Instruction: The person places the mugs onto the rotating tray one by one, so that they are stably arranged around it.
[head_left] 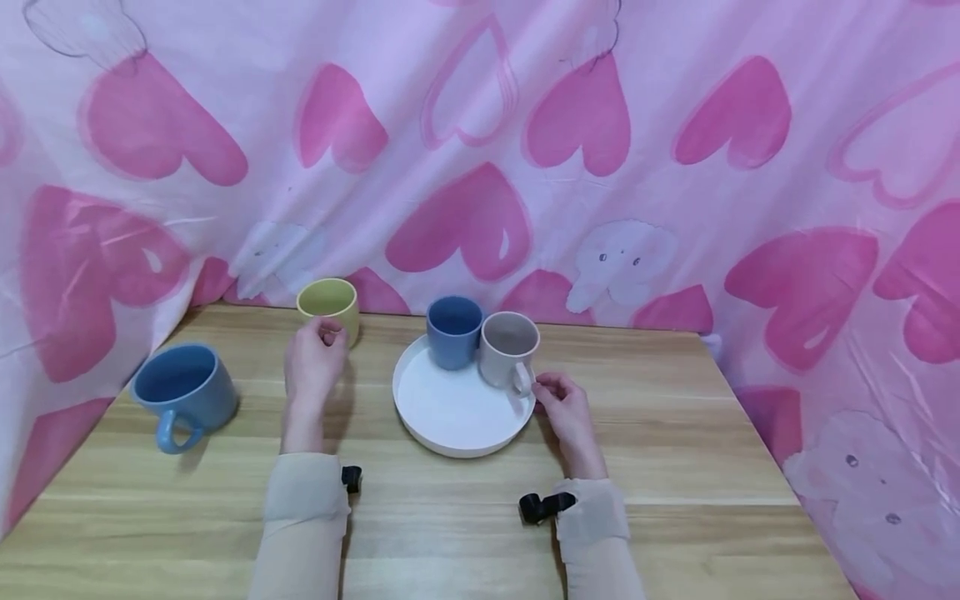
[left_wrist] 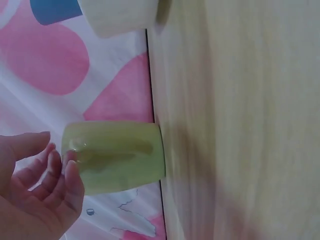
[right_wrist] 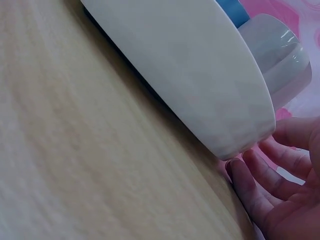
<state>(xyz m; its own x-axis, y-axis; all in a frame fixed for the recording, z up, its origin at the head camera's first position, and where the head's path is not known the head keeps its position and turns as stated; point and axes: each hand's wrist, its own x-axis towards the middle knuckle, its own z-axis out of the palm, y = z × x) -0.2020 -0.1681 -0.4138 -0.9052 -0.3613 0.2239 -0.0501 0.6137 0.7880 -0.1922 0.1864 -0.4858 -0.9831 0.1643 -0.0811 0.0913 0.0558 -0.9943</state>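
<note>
So, the surface (head_left: 682, 467) has a white tray (head_left: 450, 408) with a blue cup (head_left: 453, 333) at twelve, a gray cup (head_left: 504, 358) at one. Off the tray, at ten, stands a yellow cup (left_wrist: 114, 167), the left hand (head_left: 313, 358) loose beside it. At three, the right hand (head_left: 567, 417) pinches the tray. I guess it's cup-grabbing time, needing a firm hold.

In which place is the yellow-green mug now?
In the head view, the yellow-green mug stands left of the white tray, just beyond the left hand.
</note>
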